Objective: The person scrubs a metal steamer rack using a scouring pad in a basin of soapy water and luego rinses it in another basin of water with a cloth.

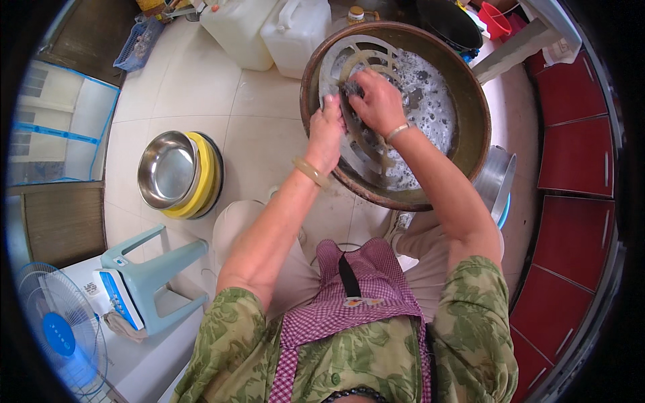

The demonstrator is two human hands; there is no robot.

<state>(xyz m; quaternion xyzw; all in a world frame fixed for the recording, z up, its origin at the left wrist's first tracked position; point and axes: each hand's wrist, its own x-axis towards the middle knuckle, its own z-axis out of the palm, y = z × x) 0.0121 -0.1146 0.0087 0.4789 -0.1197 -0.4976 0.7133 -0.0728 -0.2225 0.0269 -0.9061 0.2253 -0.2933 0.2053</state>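
Observation:
A large brown basin (466,126) holds foamy water. Tilted over it is a round metal steamer rack (330,65) with curved slots, its lower part in the basin among the suds. My left hand (327,128) grips the rack at its left side, thumb on top. A dark steel-wool scrubber (352,89) is pinched in the fingers of my right hand (378,98), against the rack near its middle. Part of the rack is hidden behind both hands.
Stacked metal and yellow bowls (169,169) sit on the floor at left, above a light blue stool (136,272) and a fan (60,332). White plastic jugs (297,40) stand behind the basin. A metal pot (494,176) and red cabinets (577,156) are at right.

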